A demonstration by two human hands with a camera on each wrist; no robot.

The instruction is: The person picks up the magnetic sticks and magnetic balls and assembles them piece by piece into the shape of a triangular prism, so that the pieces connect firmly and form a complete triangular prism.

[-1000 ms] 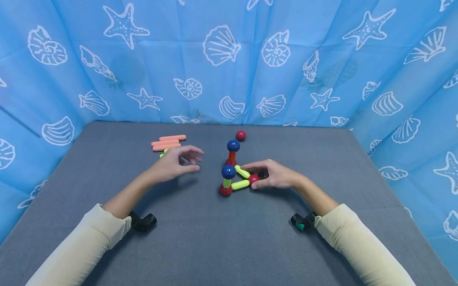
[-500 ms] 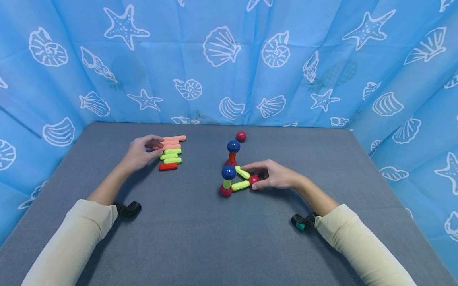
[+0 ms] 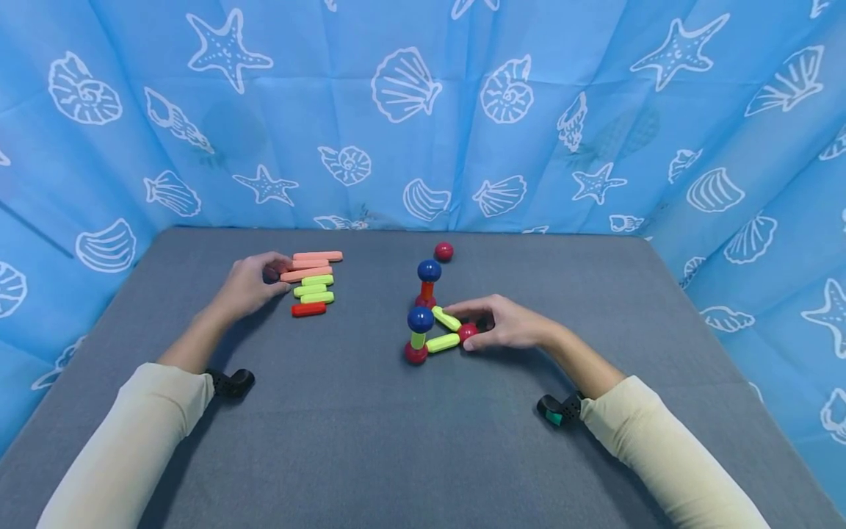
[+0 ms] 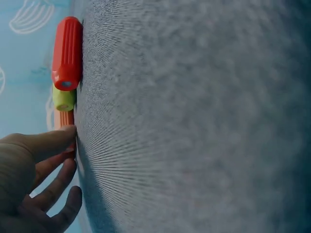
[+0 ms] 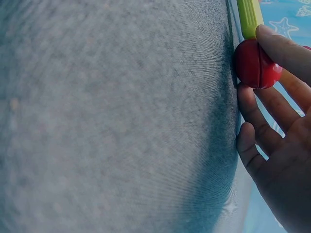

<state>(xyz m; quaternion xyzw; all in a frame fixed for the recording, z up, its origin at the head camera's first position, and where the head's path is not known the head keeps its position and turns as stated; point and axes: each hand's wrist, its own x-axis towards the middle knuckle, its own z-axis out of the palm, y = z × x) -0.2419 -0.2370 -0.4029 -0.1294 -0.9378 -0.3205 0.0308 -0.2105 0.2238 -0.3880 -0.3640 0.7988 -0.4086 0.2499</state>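
At the left, my left hand [image 3: 247,285] has its thumb and fingers around the left end of the nearest salmon-orange rod [image 3: 307,274], pinching it. In the left wrist view, the thumb and forefinger meet low by the tabletop, beyond a red rod [image 4: 67,53]. My right hand [image 3: 509,323] holds a red ball [image 5: 253,65] between thumb and fingers. Two yellow-green rods [image 3: 443,343] run from this ball to two other red balls [image 3: 416,353]. Above those stand a short yellow-green rod and a red-orange rod [image 3: 427,291], each topped by a blue ball [image 3: 421,319].
Two more orange rods [image 3: 318,256] lie behind the pinched one. Several yellow-green rods [image 3: 317,297] are lined up in front. A loose red ball [image 3: 444,252] sits at the back of the grey table [image 3: 396,455]. A blue shell-print curtain [image 3: 463,147] hangs behind.
My left hand has moved left from beside the ball structure to the ends of the orange rods, uncovering the yellow-green and red rods. My right hand stays on the red ball.
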